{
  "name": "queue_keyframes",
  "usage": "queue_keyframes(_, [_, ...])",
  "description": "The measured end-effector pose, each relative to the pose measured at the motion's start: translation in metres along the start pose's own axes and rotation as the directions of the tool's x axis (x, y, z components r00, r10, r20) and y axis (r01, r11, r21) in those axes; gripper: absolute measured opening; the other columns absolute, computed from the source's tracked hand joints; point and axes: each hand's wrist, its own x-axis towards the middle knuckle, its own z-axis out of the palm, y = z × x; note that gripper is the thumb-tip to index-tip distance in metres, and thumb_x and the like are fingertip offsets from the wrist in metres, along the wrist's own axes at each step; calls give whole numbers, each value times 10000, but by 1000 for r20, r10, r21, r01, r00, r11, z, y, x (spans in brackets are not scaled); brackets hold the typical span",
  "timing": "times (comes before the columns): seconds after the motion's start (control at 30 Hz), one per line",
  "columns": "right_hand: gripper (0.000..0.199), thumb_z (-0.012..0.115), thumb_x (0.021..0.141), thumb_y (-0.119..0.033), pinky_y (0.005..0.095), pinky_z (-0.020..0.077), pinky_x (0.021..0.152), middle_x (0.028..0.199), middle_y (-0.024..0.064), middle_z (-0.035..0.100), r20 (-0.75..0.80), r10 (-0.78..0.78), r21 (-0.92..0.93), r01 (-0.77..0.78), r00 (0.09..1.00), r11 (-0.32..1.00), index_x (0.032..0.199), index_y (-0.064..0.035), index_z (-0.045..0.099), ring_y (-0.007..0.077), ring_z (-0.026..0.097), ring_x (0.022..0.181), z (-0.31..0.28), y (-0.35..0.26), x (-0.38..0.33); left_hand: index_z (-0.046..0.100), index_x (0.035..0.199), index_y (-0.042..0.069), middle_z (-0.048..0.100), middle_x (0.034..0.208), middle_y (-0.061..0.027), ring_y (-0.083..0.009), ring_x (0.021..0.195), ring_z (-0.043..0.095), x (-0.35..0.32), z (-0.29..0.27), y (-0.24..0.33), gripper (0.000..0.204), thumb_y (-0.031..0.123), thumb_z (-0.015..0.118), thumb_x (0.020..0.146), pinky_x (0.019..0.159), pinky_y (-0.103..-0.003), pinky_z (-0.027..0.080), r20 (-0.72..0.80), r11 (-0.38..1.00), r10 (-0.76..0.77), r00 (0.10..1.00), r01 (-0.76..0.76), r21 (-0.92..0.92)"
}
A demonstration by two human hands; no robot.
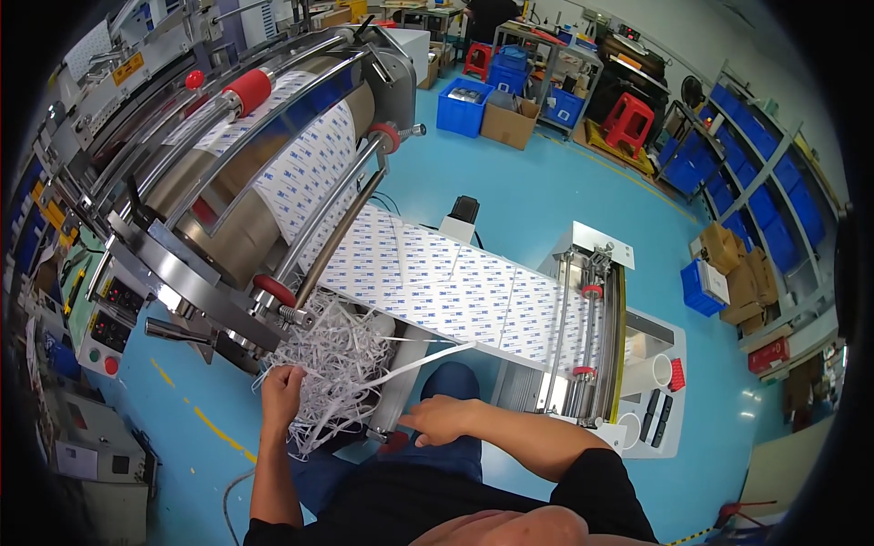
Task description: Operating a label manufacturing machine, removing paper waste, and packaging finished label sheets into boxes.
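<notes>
A tangled heap of thin white strips (337,364) hangs below the large metal roller (218,227). At the left edge of the heap, my left hand (282,391) is closed on some of the strips. My right hand (437,420) is open above my knee, its fingers stretched left near the end of a grey bar (401,382). It holds nothing that I can see. A wide white web with blue print (437,282) runs from the roller to a smaller roller unit (583,328) on the right. One narrow strip (428,361) slants from the web's near edge to the heap.
Red knobs (275,289) and metal rods frame the big machine. A control box with buttons (107,341) stands at left. White cardboard tubes (646,375) lie on a stand at right. Beyond are blue bins (464,107), red stools (628,120), shelving (774,173) and another person (492,20).
</notes>
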Motion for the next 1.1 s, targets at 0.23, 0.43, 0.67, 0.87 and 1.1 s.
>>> queue_keyframes(0.23, [514, 624, 862, -326, 455, 473, 864, 1100, 195, 597, -64, -28, -31, 26, 998, 999, 1265, -40, 483, 374, 582, 1050, 3, -5, -6, 674, 821, 2, 641, 879, -147, -301, 876, 599, -3, 4, -3, 170, 171, 655, 832, 785, -369, 464, -114, 968, 234, 966, -220, 124])
queue_keyframes(0.43, [551, 604, 876, -330, 463, 467, 873, 1120, 213, 580, -50, -22, 10, 23, 999, 1000, 1314, -34, 449, 388, 567, 1065, 10, -5, -7, 671, 854, 2, 656, 921, -157, -318, 911, 608, -16, 6, 3, 188, 187, 667, 818, 818, -393, 471, -105, 982, 184, 977, -178, 56])
queue_keyframes(0.67, [559, 610, 873, -332, 463, 463, 880, 1153, 210, 565, -40, -36, 11, 37, 999, 999, 1323, -47, 439, 392, 563, 1070, 13, -4, -11, 683, 836, 33, 670, 918, -132, -320, 908, 615, -22, 5, 10, 209, 237, 683, 792, 804, -396, 473, -63, 983, 130, 990, -121, 137])
queue_keyframes(0.87, [550, 603, 881, -326, 459, 461, 887, 1171, 198, 561, -21, -15, 33, 15, 1000, 999, 1329, -54, 435, 389, 553, 1091, 8, -10, -10, 689, 801, 54, 672, 877, -128, -312, 853, 623, -22, 0, 5, 182, 235, 685, 788, 793, -390, 467, -125, 962, 182, 975, -150, 228])
queue_keyframes(1.1, [543, 599, 885, -325, 455, 453, 903, 1170, 196, 561, -26, -24, 33, 25, 999, 999, 1329, -57, 437, 385, 546, 1101, 3, -9, -7, 674, 825, 26, 660, 841, -112, -266, 825, 619, -23, -22, 0, 180, 206, 675, 816, 740, -361, 470, -66, 994, 104, 992, -103, 18])
